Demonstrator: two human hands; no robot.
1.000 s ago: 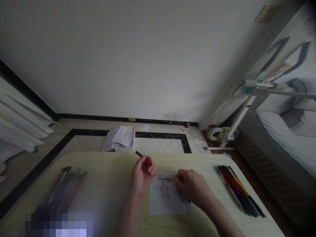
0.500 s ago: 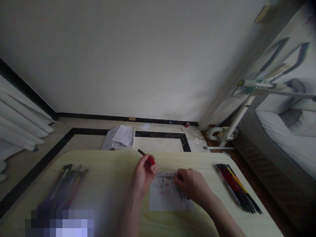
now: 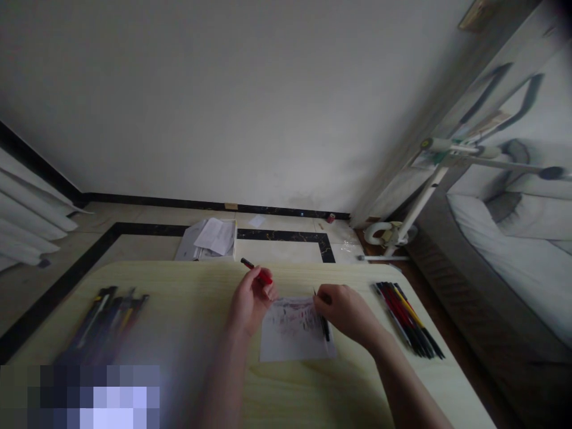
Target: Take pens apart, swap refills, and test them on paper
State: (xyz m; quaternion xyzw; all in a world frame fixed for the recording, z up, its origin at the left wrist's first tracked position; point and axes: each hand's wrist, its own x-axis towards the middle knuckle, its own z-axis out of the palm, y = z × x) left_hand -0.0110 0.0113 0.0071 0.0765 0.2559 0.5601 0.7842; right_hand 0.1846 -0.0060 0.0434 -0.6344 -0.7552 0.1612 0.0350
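Note:
My left hand (image 3: 251, 301) is closed around a red pen (image 3: 264, 276) whose black end points up and to the left. Below and between my hands lies a white sheet of paper (image 3: 292, 344) covered in dark and reddish scribbles. At its right edge, my right hand (image 3: 344, 313) has its fingers curled together around a slim black pen (image 3: 326, 329). One thin end of that pen sticks up past the fingers, and the body slants down over the paper. My fingertips are partly hidden on the right.
On the right of the pale wooden table (image 3: 286, 393) lies a row of black, red and yellow pens (image 3: 409, 322). A blurred bunch of pens (image 3: 107, 319) lies on the left. Beyond the table are a box of papers (image 3: 214, 238) and an exercise machine (image 3: 420, 202).
The camera view has shifted slightly, so everything sits a little higher and further left. More of the black pen shows beside my right hand. Both hands keep nearly the same pose.

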